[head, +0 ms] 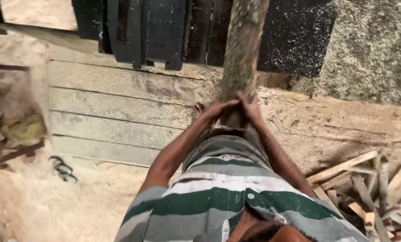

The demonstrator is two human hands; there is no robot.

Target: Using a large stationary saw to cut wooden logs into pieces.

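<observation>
Nearest the camera was the person's own green, white and grey striped shirt (218, 197), filling the bottom centre of the head view. Both bare forearms ran up and away from it.

The left hand (218, 110) and the right hand (250, 107) met at the near end of a rough log (241, 54). Both hands were pressed against the log's butt end, left fingers curled round its left side, right fingers laid over its right side, fingertips close together or touching; a full wrap-round grip could not be told. The log stood in the middle of the view, running straight away from the person, its near end just above the shirt, its bark dusty and mottled grey-brown. A bare foot (198, 110) showed just left of the left hand.

To the right, near the person, lay a heap of wood offcuts (366, 183) on sawdust-covered ground (325, 125). To the left lay a pair of sandals (62, 169) on the sawdust, well apart from the hands. Further left sat a rusty metal frame (8, 152) with a yellowish rag (23, 130) on it.

Beyond the hands was a platform of weathered planks (115, 112), dusted with sawdust, the log passing over it. At the far end stood dark boards (146, 31), and sawdust flecks (294, 40) flew against the dark background right of the log. Top right rose a big sawdust mound (375, 54).
</observation>
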